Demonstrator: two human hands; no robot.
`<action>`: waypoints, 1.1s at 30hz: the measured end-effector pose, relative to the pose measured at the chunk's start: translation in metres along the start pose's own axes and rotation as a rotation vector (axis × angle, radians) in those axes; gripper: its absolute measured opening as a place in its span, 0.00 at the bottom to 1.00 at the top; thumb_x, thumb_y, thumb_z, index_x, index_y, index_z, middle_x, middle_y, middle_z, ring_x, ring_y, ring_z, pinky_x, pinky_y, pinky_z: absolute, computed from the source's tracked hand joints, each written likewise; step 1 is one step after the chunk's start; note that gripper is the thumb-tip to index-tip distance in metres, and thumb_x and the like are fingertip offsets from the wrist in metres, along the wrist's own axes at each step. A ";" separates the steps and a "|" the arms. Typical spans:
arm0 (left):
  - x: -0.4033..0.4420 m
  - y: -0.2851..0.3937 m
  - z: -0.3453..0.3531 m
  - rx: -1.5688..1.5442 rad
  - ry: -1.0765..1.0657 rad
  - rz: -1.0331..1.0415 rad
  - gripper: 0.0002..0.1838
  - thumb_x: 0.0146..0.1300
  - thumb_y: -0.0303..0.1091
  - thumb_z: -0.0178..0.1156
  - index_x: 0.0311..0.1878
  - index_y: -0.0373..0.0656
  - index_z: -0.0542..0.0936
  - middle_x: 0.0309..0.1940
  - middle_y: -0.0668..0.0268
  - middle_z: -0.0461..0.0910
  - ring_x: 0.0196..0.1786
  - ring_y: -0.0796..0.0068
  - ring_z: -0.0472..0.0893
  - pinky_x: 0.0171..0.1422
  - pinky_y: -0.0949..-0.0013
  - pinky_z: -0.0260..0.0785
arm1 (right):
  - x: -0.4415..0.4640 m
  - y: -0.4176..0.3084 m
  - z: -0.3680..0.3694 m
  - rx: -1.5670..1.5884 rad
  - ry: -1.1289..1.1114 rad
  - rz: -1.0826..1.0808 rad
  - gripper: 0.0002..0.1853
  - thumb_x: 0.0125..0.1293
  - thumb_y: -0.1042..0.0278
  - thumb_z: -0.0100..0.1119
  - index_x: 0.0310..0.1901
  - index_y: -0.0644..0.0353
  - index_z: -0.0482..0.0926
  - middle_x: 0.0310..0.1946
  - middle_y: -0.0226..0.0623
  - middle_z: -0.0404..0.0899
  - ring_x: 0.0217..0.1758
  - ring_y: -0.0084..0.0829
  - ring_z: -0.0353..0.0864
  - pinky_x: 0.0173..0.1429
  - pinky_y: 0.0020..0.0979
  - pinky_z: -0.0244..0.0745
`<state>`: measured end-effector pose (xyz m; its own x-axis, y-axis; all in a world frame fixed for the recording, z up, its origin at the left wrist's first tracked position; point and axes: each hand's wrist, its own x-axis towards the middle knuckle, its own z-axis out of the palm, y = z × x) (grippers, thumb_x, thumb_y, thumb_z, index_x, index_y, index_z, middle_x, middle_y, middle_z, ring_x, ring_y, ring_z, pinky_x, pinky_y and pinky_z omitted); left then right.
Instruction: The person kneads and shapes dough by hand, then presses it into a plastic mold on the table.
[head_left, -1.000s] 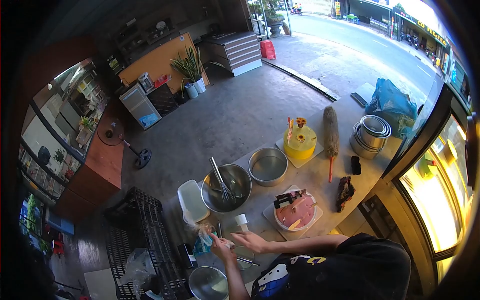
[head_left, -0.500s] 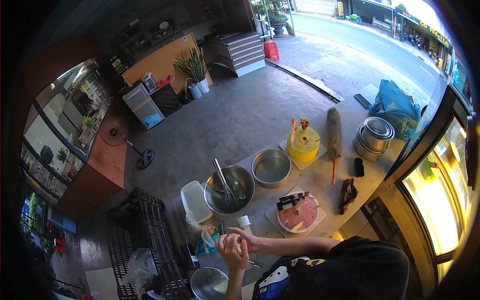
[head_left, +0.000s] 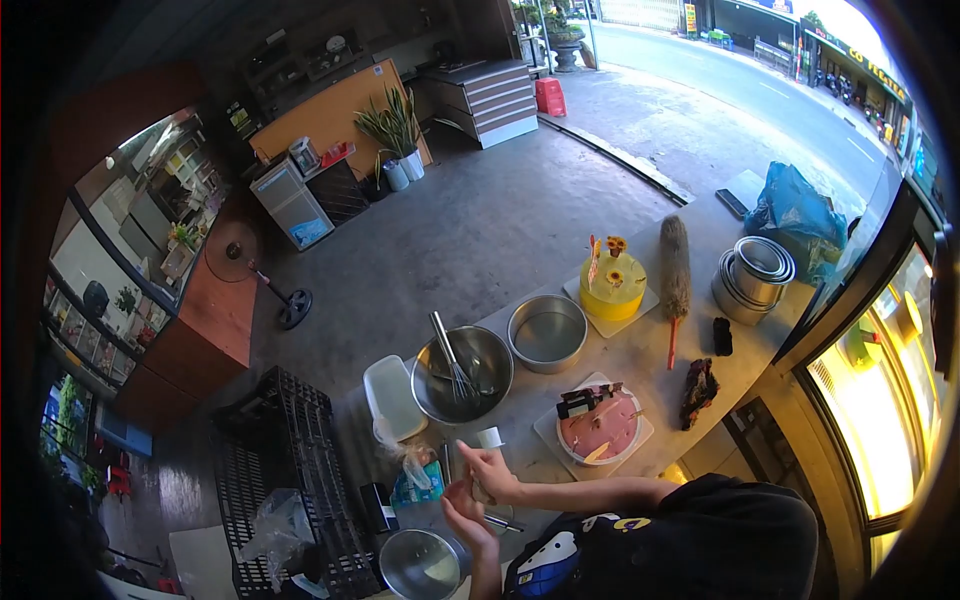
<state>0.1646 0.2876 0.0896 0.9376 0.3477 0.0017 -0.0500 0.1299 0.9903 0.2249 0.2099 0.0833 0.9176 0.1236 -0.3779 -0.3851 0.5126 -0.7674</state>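
Note:
My right hand (head_left: pixel 492 476) reaches in from the right with its fingers stretched and apart. Just below it, my left hand (head_left: pixel 468 512) is raised with its fingers spread, palm turned towards the right hand. Nothing can be made out in either hand. A white cylinder (head_left: pixel 490 438) stands just above them. To their left lies a blue-green packet (head_left: pixel 418 484) with clear plastic on it. A metal bowl (head_left: pixel 420 565) sits below left of the hands. Another steel bowl (head_left: pixel 484 362), holding a whisk (head_left: pixel 461 380), is above them.
A pink cake (head_left: pixel 602 428), a yellow cake (head_left: pixel 613 288) and a round pan (head_left: pixel 547 333) stand on the table (head_left: pixel 640 355). Farther right are a duster (head_left: pixel 675 265), nested tins (head_left: pixel 755 278) and a blue bag (head_left: pixel 798 215). A white container (head_left: pixel 394 398) and black crate (head_left: pixel 300 470) are left.
My hands have come apart from the overlapping position of half a second ago, and the left hand's fingers have opened out. The whole view has shifted slightly.

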 end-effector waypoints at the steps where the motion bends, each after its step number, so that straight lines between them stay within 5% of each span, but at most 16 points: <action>1: 0.001 -0.003 0.003 -0.421 0.056 -0.341 0.20 0.62 0.46 0.40 0.49 0.40 0.67 0.51 0.60 0.66 0.56 0.64 0.62 0.61 0.62 0.53 | -0.005 -0.011 0.004 -0.109 -0.095 -0.156 0.23 0.59 0.47 0.48 0.22 0.61 0.71 0.14 0.29 0.67 0.20 0.20 0.68 0.24 0.24 0.64; 2: 0.004 -0.008 0.004 -0.841 0.112 -0.684 0.22 0.62 0.48 0.40 0.52 0.42 0.65 0.55 0.61 0.62 0.59 0.66 0.60 0.62 0.63 0.52 | -0.007 -0.019 0.006 -0.218 -0.189 -0.311 0.24 0.59 0.47 0.49 0.23 0.64 0.72 0.15 0.29 0.65 0.22 0.18 0.66 0.27 0.23 0.63; 4: 0.016 -0.035 -0.003 -0.971 -0.027 -0.701 0.24 0.62 0.49 0.40 0.57 0.46 0.60 0.58 0.64 0.57 0.62 0.69 0.56 0.63 0.65 0.51 | 0.001 -0.017 -0.001 -0.514 -0.258 -0.460 0.22 0.60 0.49 0.46 0.30 0.64 0.74 0.19 0.35 0.70 0.24 0.25 0.70 0.31 0.28 0.66; 6: 0.030 -0.049 -0.007 0.599 -0.532 -0.086 0.25 0.61 0.50 0.41 0.58 0.47 0.59 0.58 0.65 0.59 0.62 0.70 0.56 0.64 0.63 0.49 | 0.002 -0.014 0.001 -0.874 -0.262 -0.941 0.20 0.60 0.50 0.44 0.37 0.61 0.74 0.25 0.41 0.73 0.27 0.35 0.73 0.35 0.34 0.68; 7: 0.035 -0.054 -0.008 1.354 -0.608 0.359 0.26 0.60 0.50 0.42 0.58 0.48 0.59 0.57 0.65 0.60 0.62 0.70 0.56 0.64 0.62 0.48 | -0.006 -0.019 -0.001 -1.085 -0.366 -0.826 0.20 0.61 0.53 0.42 0.44 0.61 0.70 0.35 0.44 0.72 0.39 0.42 0.71 0.43 0.38 0.65; 8: 0.039 -0.059 -0.010 1.454 -0.575 0.450 0.26 0.60 0.50 0.42 0.58 0.48 0.60 0.57 0.65 0.60 0.62 0.70 0.56 0.64 0.62 0.48 | -0.007 -0.018 -0.003 -1.084 -0.366 -0.827 0.20 0.61 0.53 0.42 0.44 0.61 0.70 0.35 0.44 0.72 0.39 0.42 0.71 0.43 0.38 0.65; 10: 0.051 -0.056 -0.008 1.150 -0.560 0.277 0.25 0.60 0.50 0.42 0.57 0.48 0.61 0.57 0.65 0.61 0.62 0.69 0.57 0.64 0.63 0.48 | -0.007 -0.013 -0.004 -1.223 -0.454 -0.855 0.22 0.61 0.52 0.41 0.47 0.62 0.68 0.39 0.45 0.72 0.46 0.42 0.69 0.51 0.39 0.62; 13: 0.057 -0.050 -0.004 -0.462 -0.379 -0.409 0.25 0.59 0.50 0.42 0.56 0.47 0.63 0.56 0.64 0.62 0.61 0.68 0.58 0.64 0.63 0.48 | -0.003 0.002 -0.013 -1.305 -0.429 -0.936 0.27 0.62 0.49 0.37 0.55 0.61 0.62 0.50 0.49 0.64 0.60 0.44 0.56 0.64 0.45 0.43; 15: 0.052 -0.050 -0.003 -0.805 -0.335 -0.509 0.25 0.59 0.50 0.43 0.56 0.47 0.64 0.56 0.63 0.62 0.61 0.68 0.59 0.63 0.63 0.48 | -0.005 0.004 -0.017 -1.371 -0.345 -1.007 0.29 0.62 0.48 0.35 0.58 0.61 0.58 0.54 0.50 0.60 0.63 0.44 0.51 0.66 0.46 0.36; 17: 0.052 -0.053 0.003 -0.871 -0.312 -0.544 0.24 0.59 0.50 0.43 0.55 0.47 0.65 0.56 0.63 0.63 0.60 0.67 0.60 0.63 0.63 0.49 | -0.009 0.006 -0.017 -1.423 -0.211 -0.959 0.30 0.62 0.47 0.33 0.60 0.60 0.53 0.59 0.51 0.52 0.67 0.45 0.42 0.66 0.48 0.33; 24: 0.063 -0.074 0.011 -0.836 -0.226 -0.658 0.21 0.56 0.52 0.44 0.44 0.47 0.71 0.43 0.63 0.72 0.49 0.68 0.70 0.54 0.65 0.60 | 0.034 0.055 -0.035 -1.261 -0.137 -0.797 0.28 0.64 0.52 0.32 0.60 0.61 0.52 0.60 0.51 0.48 0.66 0.46 0.43 0.66 0.42 0.41; 26: 0.068 -0.072 0.007 -0.629 0.219 -0.568 0.20 0.54 0.55 0.45 0.29 0.47 0.72 0.27 0.66 0.73 0.32 0.71 0.74 0.37 0.69 0.67 | 0.025 0.057 -0.031 -0.916 -0.053 -0.638 0.26 0.64 0.50 0.31 0.58 0.61 0.58 0.57 0.48 0.58 0.63 0.39 0.53 0.65 0.35 0.47; 27: 0.067 -0.044 0.021 -0.566 0.312 -0.609 0.22 0.53 0.57 0.45 0.17 0.49 0.65 0.14 0.70 0.67 0.17 0.74 0.68 0.21 0.72 0.62 | 0.033 0.067 -0.031 -0.366 -0.196 -0.219 0.27 0.64 0.47 0.32 0.56 0.60 0.61 0.54 0.44 0.62 0.60 0.35 0.58 0.63 0.32 0.50; 28: 0.067 -0.042 0.020 -0.567 0.313 -0.609 0.22 0.53 0.57 0.45 0.17 0.49 0.65 0.14 0.70 0.67 0.17 0.74 0.68 0.21 0.72 0.62 | 0.029 0.058 -0.025 0.190 -0.316 0.200 0.28 0.63 0.44 0.33 0.54 0.59 0.64 0.52 0.40 0.66 0.57 0.31 0.63 0.62 0.29 0.52; 30: 0.070 -0.039 0.017 -0.537 0.278 -0.541 0.24 0.51 0.60 0.46 0.15 0.49 0.64 0.10 0.69 0.64 0.14 0.74 0.66 0.18 0.71 0.58 | 0.002 0.024 -0.014 0.103 -0.122 0.486 0.31 0.60 0.38 0.33 0.52 0.57 0.67 0.50 0.34 0.70 0.52 0.27 0.68 0.59 0.29 0.57; 33: 0.068 -0.039 0.013 -0.510 0.181 -0.423 0.26 0.53 0.59 0.46 0.12 0.49 0.61 0.07 0.69 0.62 0.11 0.76 0.64 0.15 0.74 0.54 | 0.011 0.041 -0.015 0.453 -0.214 0.627 0.34 0.58 0.35 0.34 0.52 0.58 0.66 0.52 0.34 0.68 0.52 0.28 0.68 0.57 0.30 0.59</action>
<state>0.2346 0.2944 0.0525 0.8420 0.3148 -0.4382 0.1103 0.6946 0.7109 0.2183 0.2193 0.0399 0.5603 0.6396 -0.5263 -0.7998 0.5830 -0.1430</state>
